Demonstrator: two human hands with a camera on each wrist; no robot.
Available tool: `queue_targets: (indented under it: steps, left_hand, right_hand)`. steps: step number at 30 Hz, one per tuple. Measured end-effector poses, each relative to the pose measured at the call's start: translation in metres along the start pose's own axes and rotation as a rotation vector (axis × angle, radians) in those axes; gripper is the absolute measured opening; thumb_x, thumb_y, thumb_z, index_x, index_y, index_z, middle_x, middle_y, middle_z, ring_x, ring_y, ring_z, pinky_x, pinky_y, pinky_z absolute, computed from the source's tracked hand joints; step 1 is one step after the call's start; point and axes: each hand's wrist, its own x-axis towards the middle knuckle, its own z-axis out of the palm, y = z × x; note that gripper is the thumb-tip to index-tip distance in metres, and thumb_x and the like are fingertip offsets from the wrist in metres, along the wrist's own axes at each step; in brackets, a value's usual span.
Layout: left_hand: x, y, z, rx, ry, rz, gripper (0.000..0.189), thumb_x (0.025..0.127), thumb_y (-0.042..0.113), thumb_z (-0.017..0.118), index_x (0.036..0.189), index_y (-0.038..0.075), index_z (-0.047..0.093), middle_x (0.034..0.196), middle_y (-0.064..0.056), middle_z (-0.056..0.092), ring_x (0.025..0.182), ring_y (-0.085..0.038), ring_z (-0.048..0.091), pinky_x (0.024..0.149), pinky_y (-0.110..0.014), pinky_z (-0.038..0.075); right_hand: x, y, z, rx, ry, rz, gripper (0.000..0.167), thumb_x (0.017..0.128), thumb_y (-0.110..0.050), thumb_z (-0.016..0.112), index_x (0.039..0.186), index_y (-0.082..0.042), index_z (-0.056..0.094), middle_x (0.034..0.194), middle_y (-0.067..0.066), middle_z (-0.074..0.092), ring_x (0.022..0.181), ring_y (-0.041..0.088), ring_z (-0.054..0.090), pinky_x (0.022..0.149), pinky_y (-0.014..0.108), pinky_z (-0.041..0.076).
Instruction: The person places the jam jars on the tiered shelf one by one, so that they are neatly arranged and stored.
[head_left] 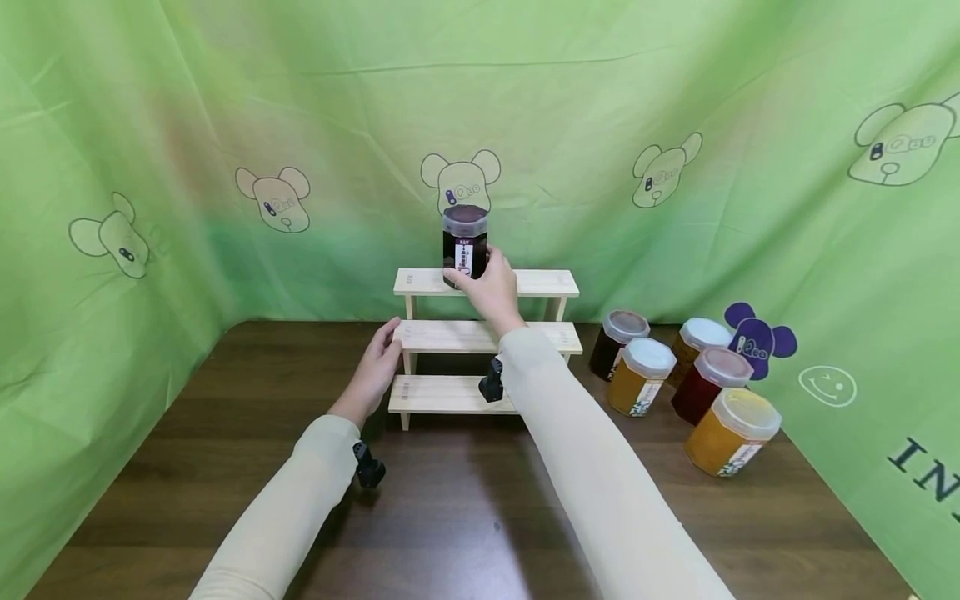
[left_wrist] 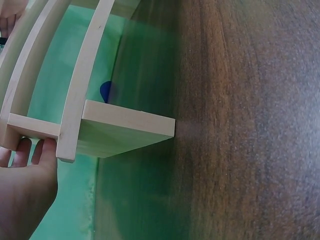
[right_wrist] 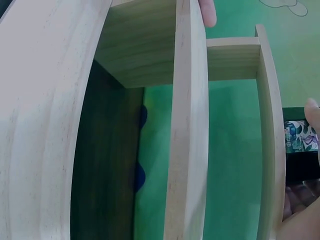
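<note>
A three-tier pale wooden display rack (head_left: 442, 335) stands against the green curtain. At its top tier, my right hand (head_left: 493, 292) grips a dark jar (head_left: 467, 242) with a translucent lid and a white label. The jar is upright, at or just above the top board; I cannot tell whether it touches. My left hand (head_left: 375, 371) holds the left end of the rack at the middle tier. In the left wrist view, its fingers (left_wrist: 48, 152) bend against the side support (left_wrist: 35, 125). The right wrist view shows part of the jar (right_wrist: 301, 137) beyond the top board.
Right of the rack, several lidded jars stand on the brown wooden table (head_left: 450, 517): a dark jar (head_left: 606, 350), amber jars including the nearest one (head_left: 720, 437), and a deep red jar (head_left: 697, 396). The green curtain (head_left: 360, 108) borders the table at the back and sides.
</note>
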Motion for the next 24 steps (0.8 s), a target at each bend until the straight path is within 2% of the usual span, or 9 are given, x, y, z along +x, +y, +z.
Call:
queue_targets:
  steps: [16,19,24]
  left_hand:
    - [0.0009,-0.0018,-0.0005,-0.013,0.003,0.011,0.052,0.109,0.014,0.033,0.16,0.007,0.022,0.159,-0.018,0.025,0.144,-0.03,0.029,0.118,-0.049,0.026]
    - [-0.0024,0.0046,-0.0003,-0.013,-0.01,-0.002,0.053,0.109,0.013,0.033,0.16,0.006,0.02,0.16,-0.02,0.023,0.145,-0.031,0.027,0.118,-0.049,0.025]
    - [-0.0002,0.0048,-0.0002,-0.019,-0.012,-0.01,0.053,0.109,0.012,0.033,0.16,0.004,0.019,0.159,-0.021,0.024,0.144,-0.033,0.028,0.118,-0.05,0.025]
  right_hand:
    - [-0.001,-0.0013,0.0003,-0.028,-0.009,0.009,0.087,0.083,-0.041,0.082,0.148,0.0,0.04,0.137,0.018,0.054,0.127,0.031,0.051,0.108,0.04,0.04]
    - [-0.001,-0.0007,0.0006,-0.033,-0.01,0.015,0.088,0.083,-0.041,0.082,0.148,-0.001,0.04,0.138,0.018,0.053,0.127,0.031,0.051,0.109,0.04,0.04]
    - [-0.0013,-0.002,-0.0021,-0.029,-0.028,0.014,0.089,0.083,-0.042,0.082,0.149,0.0,0.038,0.139,0.018,0.053,0.128,0.031,0.05,0.109,0.041,0.039]
